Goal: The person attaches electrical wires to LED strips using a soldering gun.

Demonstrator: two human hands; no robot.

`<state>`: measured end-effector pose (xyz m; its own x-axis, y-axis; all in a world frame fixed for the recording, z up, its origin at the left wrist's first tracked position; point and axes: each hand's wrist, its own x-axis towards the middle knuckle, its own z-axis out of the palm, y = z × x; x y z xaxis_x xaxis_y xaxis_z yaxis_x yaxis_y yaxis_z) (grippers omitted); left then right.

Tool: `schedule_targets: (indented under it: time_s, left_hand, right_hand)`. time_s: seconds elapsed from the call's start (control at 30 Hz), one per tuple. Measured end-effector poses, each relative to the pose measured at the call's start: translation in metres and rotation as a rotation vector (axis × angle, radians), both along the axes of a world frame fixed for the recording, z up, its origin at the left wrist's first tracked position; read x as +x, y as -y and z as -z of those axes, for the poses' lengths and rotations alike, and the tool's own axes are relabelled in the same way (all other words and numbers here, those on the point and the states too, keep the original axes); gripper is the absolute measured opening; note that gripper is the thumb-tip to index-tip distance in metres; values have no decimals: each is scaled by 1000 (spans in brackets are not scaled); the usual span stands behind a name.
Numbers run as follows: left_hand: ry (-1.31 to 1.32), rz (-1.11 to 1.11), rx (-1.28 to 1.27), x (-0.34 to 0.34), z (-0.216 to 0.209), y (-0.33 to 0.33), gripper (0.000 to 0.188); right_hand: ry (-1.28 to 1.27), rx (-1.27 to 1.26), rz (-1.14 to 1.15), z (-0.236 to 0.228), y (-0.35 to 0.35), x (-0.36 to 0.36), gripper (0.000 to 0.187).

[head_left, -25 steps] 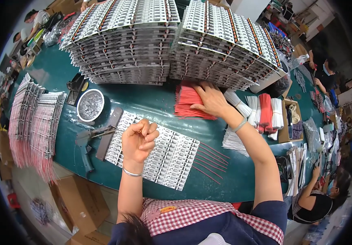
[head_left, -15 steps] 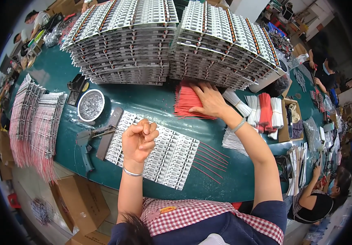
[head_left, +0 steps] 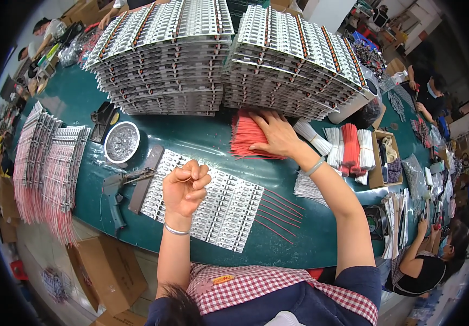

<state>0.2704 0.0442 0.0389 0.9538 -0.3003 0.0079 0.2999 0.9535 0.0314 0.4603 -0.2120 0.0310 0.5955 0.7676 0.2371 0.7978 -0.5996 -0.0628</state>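
Observation:
A white circuit-board panel (head_left: 229, 212) with rows of small parts lies on the green table in front of me. Several red wires (head_left: 280, 209) stick out from its right edge. Above the panel my left hand (head_left: 184, 187) is raised, fingers curled in toward the thumb; whatever is between them is hidden. Beyond the panel, my right hand (head_left: 278, 133) rests with spread fingers on a pile of red wires (head_left: 243, 136), covering its right side. A dark bar (head_left: 146, 182) lies along the panel's left edge, with a grey-green glue gun (head_left: 115, 198) beside it.
Two tall stacks of panels (head_left: 163, 70) stand at the back. Wired panels (head_left: 52, 163) overhang the table's left side. A bowl (head_left: 122, 142) sits left of centre. White wire bundles (head_left: 313, 137) and a cardboard box (head_left: 387, 157) lie right. Co-workers sit at far right.
Almost nothing differs. My right hand stays on the red wires and my left hand keeps its curled pose; the whole view has shifted very slightly.

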Motion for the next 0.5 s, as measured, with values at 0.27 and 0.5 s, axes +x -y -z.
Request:
schedule_targets:
  time_s: [0.27, 0.5]
  left_hand:
    - [13, -132, 162, -15, -7, -17, 13]
    - [-99, -259, 321, -30, -8, -35, 4]
  right_hand:
    - [-65, -70, 10, -16, -15, -7, 93]
    - [-1, 323, -5, -26, 10, -33, 58]
